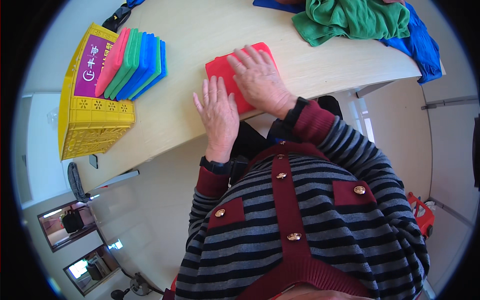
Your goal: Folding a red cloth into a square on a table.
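Observation:
A red folded cloth [220,66] lies flat near the table's front edge. My right hand [262,82] rests palm down over its right part, fingers stretched out and a little apart. At the cloth's left side is my left hand [219,117], also palm down, with its fingers extended and their tips by the cloth's edge. Neither hand grips anything. To the left, several folded cloths [145,60] in pink-red, green and blue lean in a row against a yellow plastic crate [100,117].
A heap of loose green cloth [350,22] and blue cloth [417,47] lies at the table's far right, partly over its edge. A phone-like dark object [93,161] sits on the table [185,30] beside the crate. A red plastic stool [422,217] stands at the right.

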A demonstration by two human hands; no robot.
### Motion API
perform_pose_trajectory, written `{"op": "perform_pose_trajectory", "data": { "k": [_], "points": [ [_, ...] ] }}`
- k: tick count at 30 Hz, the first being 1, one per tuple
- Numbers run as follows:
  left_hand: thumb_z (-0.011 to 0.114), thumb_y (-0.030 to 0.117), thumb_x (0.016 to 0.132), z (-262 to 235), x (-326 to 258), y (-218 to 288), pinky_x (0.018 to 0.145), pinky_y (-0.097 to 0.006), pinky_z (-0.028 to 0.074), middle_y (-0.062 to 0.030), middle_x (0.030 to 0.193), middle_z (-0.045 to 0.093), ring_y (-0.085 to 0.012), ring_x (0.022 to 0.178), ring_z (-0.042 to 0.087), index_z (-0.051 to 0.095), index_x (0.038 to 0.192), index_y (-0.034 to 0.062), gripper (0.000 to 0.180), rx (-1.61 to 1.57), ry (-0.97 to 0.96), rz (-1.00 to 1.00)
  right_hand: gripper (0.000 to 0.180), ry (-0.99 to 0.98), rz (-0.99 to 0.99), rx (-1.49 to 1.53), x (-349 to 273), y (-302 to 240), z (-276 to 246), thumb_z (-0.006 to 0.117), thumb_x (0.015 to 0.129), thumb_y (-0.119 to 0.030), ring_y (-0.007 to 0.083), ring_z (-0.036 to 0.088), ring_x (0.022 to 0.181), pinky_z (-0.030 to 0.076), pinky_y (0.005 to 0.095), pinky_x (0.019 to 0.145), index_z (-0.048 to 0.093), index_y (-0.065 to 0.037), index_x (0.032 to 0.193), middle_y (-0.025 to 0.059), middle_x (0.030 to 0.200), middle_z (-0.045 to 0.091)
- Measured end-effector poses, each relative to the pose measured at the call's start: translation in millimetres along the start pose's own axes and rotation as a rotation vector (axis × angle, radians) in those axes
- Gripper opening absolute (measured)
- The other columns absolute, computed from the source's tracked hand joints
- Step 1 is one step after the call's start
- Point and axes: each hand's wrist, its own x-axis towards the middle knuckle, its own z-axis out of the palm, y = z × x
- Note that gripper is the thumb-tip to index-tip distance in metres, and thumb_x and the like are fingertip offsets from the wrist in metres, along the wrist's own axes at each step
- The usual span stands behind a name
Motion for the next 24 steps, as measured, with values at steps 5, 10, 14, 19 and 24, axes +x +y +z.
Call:
{"op": "perform_pose_trajectory", "data": {
  "k": [5, 10, 14, 19, 24],
  "points": [
    [0.053, 0.025, 0.102, 20, 6, 5, 0.121, -0.059, 0.016, -0.0155, 0.157, 0.040, -0.0337, 0.149, 0.031, 0.046, 0.147, 0.0006, 0.052, -0.053, -0.067, 0.002, 0.051, -0.103, -0.027, 0.001, -2, -4, 11, 0.050, 0.101, -0.029, 0.0354, 0.037, 0.145, 0.027, 0.0493, 0.120, 0.048, -0.003, 0.145, 0.0167, 0.153, 0.046],
    [0.053, 0.024, 0.102, 21, 1, -3, 0.121, -0.060, 0.016, -0.0137, 0.161, 0.034, -0.0331, 0.150, 0.029, 0.042, 0.150, 0.0018, 0.054, -0.065, -0.087, 0.012, 0.053, -0.125, -0.043, 0.013, -3, 6, 18, 0.048, 0.102, -0.032, 0.0348, 0.035, 0.147, 0.025, 0.0477, 0.122, 0.048, -0.004, 0.147, 0.0153, 0.155, 0.043],
    [0.052, 0.024, 0.102, 18, 2, -9, 0.121, -0.061, 0.016, -0.0130, 0.162, 0.032, -0.0328, 0.150, 0.029, 0.038, 0.153, 0.0027, 0.056, -0.068, -0.101, 0.000, 0.056, -0.103, -0.008, 0.024, -5, 10, 18, 0.048, 0.103, -0.037, 0.0344, 0.033, 0.148, 0.024, 0.0470, 0.122, 0.047, -0.005, 0.149, 0.0141, 0.157, 0.041],
    [0.052, 0.024, 0.102, 19, 2, -12, 0.121, -0.061, 0.016, -0.0128, 0.162, 0.032, -0.0329, 0.150, 0.030, 0.037, 0.154, 0.0031, 0.057, -0.086, -0.103, -0.020, 0.061, -0.103, 0.018, 0.019, -7, 17, 16, 0.049, 0.102, -0.041, 0.0345, 0.031, 0.149, 0.023, 0.0467, 0.123, 0.045, -0.005, 0.150, 0.0157, 0.158, 0.040],
    [0.050, 0.026, 0.103, 17, 1, -12, 0.121, -0.060, 0.016, -0.0128, 0.162, 0.032, -0.0330, 0.150, 0.029, 0.037, 0.153, 0.0033, 0.057, -0.084, -0.107, -0.029, 0.062, -0.085, 0.057, 0.015, -12, 26, 15, 0.049, 0.102, -0.043, 0.0350, 0.031, 0.149, 0.024, 0.0466, 0.122, 0.045, -0.005, 0.150, 0.0176, 0.158, 0.038]
  ]
}}
